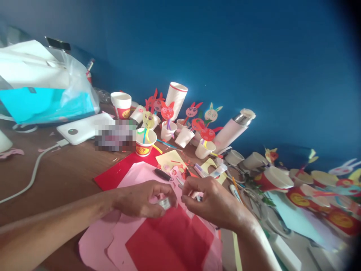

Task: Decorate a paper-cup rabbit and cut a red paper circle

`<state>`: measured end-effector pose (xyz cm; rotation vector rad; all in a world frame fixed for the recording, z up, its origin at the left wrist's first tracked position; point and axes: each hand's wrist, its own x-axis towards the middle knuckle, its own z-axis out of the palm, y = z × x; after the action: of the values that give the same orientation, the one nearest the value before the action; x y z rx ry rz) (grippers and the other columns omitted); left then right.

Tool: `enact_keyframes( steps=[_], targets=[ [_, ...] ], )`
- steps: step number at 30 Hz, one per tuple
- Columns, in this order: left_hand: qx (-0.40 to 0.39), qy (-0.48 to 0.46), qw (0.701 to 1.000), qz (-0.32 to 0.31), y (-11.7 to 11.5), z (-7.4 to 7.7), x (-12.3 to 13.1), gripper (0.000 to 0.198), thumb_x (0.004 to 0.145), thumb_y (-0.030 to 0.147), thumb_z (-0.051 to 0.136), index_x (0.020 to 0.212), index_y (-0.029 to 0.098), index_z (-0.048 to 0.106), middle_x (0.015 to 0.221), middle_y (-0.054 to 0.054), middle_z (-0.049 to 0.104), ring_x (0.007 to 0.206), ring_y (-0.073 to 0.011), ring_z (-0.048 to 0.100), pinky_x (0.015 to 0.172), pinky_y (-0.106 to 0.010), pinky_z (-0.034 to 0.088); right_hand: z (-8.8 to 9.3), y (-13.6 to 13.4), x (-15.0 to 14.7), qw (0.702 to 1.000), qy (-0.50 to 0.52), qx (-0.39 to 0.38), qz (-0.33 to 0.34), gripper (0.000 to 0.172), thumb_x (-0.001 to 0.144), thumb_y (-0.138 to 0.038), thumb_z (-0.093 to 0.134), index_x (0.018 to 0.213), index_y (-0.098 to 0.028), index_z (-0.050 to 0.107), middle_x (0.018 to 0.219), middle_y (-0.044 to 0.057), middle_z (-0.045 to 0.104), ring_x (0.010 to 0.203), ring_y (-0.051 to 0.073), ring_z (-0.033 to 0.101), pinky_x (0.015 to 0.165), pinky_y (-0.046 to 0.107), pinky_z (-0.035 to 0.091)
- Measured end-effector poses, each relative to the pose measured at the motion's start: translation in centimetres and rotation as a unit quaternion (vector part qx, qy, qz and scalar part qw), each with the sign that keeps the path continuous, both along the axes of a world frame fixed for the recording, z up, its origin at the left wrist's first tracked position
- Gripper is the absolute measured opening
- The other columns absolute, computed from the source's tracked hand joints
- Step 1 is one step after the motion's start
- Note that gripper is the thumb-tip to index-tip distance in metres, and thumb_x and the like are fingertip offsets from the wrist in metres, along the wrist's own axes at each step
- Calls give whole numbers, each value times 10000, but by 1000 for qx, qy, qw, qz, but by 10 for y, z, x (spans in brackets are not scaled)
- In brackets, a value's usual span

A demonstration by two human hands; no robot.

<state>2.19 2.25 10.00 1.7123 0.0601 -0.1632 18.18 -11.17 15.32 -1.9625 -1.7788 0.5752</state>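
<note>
My left hand [143,199] pinches small clear piece [164,203]; my right hand [210,199] half-curled, can't tell if holding. Narrow gap between, above red paper [172,241]. Marker [162,174] just ahead, cups [184,138] beyond.

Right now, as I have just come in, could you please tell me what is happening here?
The left hand pinches a small whitish object. The right hand is close beside it, its grip unclear. Both are above pink paper and a red sheet. Beyond them are paper cups, some with cut-out faces in them.
</note>
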Motion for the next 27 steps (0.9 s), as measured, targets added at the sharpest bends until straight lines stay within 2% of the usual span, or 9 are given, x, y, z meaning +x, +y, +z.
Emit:
enact_keyframes(
  steps=[3,6,9,11,14,17,21,24,27],
  targets=[
    [18,-22,1000,-2,1,2,0,347,692,74,508,1005,203,585,962,-1,593,858,-150,544,783,-245,422,0,0,0,1000,4,-6,-7,144,719,-95,525,693,-217,596,624,-48,621,588,109,573,546,217,406],
    [50,-29,998,5,1,6,0,346,676,74,523,993,196,589,960,3,593,848,-144,544,762,-228,423,1,0,-1,1000,11,-15,-12,138,725,-101,521,727,-217,596,654,-48,625,612,100,575,565,210,411],
    [70,-23,997,18,1,7,0,261,717,169,577,975,202,608,959,3,585,815,-138,542,725,-219,421,4,0,-2,1000,17,-16,-13,148,733,-99,504,729,-213,598,648,-50,621,610,90,575,556,196,404],
    [69,-32,997,33,1,6,0,194,774,263,580,951,201,630,960,-4,583,837,-142,544,764,-227,415,6,1,-4,1000,14,-14,-12,155,732,-92,496,729,-212,593,652,-51,622,618,88,578,566,194,405],
    [62,-69,994,56,0,2,1,198,840,329,535,875,185,667,931,-17,580,873,-148,555,837,-240,401,8,2,-7,1000,9,-15,-4,155,732,-90,502,743,-215,593,667,-53,632,628,89,585,582,197,410],
    [67,-114,989,73,-1,-3,4,192,852,302,531,835,179,677,979,-30,580,932,-158,560,862,-236,399,10,2,-9,1000,15,-16,7,144,747,-104,516,777,-220,597,693,-52,645,636,90,595,576,195,411],
    [87,-160,979,88,-1,-6,5,148,831,238,553,925,183,653,990,-35,601,968,-169,558,909,-268,388,11,1,-12,1000,5,-14,22,127,765,-111,524,774,-220,589,690,-54,643,629,89,588,586,199,414],
    [115,-161,976,97,-1,-5,4,154,788,190,589,934,183,638,981,-23,605,973,-167,551,928,-273,374,11,1,-16,1000,-11,-4,28,134,762,-97,523,780,-211,591,687,-48,645,610,88,582,583,201,412],
    [131,-153,974,99,-3,-7,4,120,763,173,601,882,178,622,937,-10,604,928,-155,553,883,-254,396,11,1,-21,999,-21,4,37,149,753,-84,526,791,-204,604,691,-43,651,607,88,584,583,200,406]
  ],
)
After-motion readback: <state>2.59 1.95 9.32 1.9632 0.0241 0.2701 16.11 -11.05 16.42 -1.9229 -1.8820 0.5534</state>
